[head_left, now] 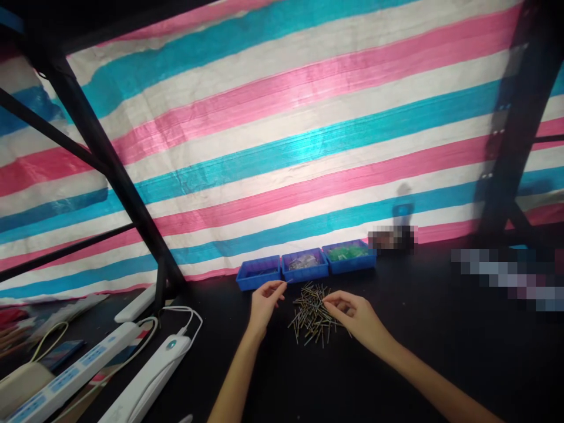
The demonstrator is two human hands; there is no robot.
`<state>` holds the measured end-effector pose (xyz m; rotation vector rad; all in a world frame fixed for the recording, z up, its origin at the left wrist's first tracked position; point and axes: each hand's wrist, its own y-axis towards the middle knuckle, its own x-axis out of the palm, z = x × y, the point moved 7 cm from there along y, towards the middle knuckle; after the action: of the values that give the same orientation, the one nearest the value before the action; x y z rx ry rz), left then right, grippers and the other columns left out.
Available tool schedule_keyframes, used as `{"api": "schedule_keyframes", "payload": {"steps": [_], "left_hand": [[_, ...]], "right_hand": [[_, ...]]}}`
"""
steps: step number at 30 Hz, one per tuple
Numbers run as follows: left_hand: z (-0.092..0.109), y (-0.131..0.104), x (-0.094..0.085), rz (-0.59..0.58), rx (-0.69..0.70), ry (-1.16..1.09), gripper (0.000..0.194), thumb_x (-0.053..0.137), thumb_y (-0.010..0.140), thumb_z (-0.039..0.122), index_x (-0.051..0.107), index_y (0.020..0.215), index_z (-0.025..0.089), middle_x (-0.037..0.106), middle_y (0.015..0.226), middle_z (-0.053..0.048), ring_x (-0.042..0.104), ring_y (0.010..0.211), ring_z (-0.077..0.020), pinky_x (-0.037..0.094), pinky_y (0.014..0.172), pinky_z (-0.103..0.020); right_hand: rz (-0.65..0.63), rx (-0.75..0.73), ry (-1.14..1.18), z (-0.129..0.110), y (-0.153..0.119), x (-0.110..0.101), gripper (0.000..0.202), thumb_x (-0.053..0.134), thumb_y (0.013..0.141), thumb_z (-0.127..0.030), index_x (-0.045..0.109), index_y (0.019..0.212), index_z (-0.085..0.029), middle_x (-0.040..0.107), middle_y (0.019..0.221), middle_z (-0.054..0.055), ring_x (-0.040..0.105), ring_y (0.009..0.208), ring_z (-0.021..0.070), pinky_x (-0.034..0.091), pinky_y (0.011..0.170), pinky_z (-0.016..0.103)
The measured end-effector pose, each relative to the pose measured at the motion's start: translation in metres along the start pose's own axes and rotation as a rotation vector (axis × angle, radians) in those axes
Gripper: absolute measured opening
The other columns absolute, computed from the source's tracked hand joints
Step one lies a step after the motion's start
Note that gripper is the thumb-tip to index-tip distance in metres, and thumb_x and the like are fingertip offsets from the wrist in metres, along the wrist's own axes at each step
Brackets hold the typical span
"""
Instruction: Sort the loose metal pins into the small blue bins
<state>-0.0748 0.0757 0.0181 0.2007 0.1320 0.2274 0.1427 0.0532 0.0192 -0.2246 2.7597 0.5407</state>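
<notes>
A loose pile of thin metal rods, perhaps long screws or pins [311,317], lies on the black table between my hands. My left hand [265,301] is to the left of the pile, just in front of the blue trays, with thumb and forefinger pinched; a tiny thin piece seems to stick out at the fingertips, too small to name. At the right edge of the pile, my right hand [355,314] has its fingertips pressed together over the rods. Whatever it pinches is hidden.
Behind the pile stand a blue tray with dark pieces [259,283], a blue tray with clear pieces [306,274] and a blue tray with green pieces [351,267]. White power strips [83,367] and cables lie at left. A striped sheet [282,147] hangs behind.
</notes>
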Motion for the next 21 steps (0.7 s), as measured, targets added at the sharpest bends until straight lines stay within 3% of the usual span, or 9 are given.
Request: {"api": "schedule_keyframes", "payload": {"steps": [6,10,14,18,21], "left_hand": [[-0.029,0.021,-0.04,0.289,-0.123,-0.248,0.041,0.07,0.06,0.032,0.062,0.094,0.01,0.064,0.088,-0.012,0.061,0.062,-0.0128,0.038,0.042,-0.016],[-0.04,0.026,-0.055,0.385,-0.129,-0.333,0.038,0.069,0.063,0.024,0.062,0.097,0.01,0.063,0.097,-0.014,0.062,0.067,-0.0129,0.037,0.042,-0.014],[-0.039,0.028,-0.06,0.373,-0.11,-0.356,0.035,0.068,0.064,0.021,0.062,0.098,0.013,0.059,0.108,-0.013,0.063,0.077,-0.0157,0.037,0.041,-0.013],[-0.033,0.029,-0.052,0.248,-0.115,-0.35,0.034,0.068,0.066,0.023,0.062,0.099,0.018,0.055,0.117,-0.01,0.06,0.091,-0.02,0.037,0.041,-0.012],[-0.029,0.028,-0.044,0.196,-0.119,-0.293,0.037,0.066,0.067,0.029,0.061,0.102,0.019,0.054,0.118,-0.009,0.06,0.09,-0.0202,0.037,0.04,-0.013]], "right_hand": [[-0.024,-0.03,-0.119,-0.005,-0.005,0.001,0.02,0.052,0.074,-0.034,0.064,0.082,-0.02,0.06,0.066,0.001,0.05,0.053,0.0105,0.035,0.045,0.02],[-0.057,-0.051,-0.203,-0.005,-0.007,0.002,0.016,0.051,0.074,-0.03,0.062,0.083,-0.023,0.061,0.071,-0.001,0.052,0.055,0.0105,0.037,0.05,0.021],[-0.08,-0.057,-0.276,-0.004,-0.007,0.004,0.016,0.049,0.074,-0.029,0.061,0.083,-0.024,0.061,0.075,-0.001,0.052,0.056,0.0108,0.038,0.052,0.022],[-0.106,-0.053,-0.359,-0.005,-0.008,0.004,0.016,0.048,0.074,-0.031,0.061,0.083,-0.026,0.06,0.077,-0.002,0.053,0.058,0.0108,0.037,0.052,0.022],[-0.104,-0.043,-0.438,-0.004,-0.009,0.001,0.018,0.053,0.07,-0.035,0.061,0.085,-0.027,0.058,0.082,-0.001,0.055,0.067,0.013,0.039,0.057,0.023]]}}
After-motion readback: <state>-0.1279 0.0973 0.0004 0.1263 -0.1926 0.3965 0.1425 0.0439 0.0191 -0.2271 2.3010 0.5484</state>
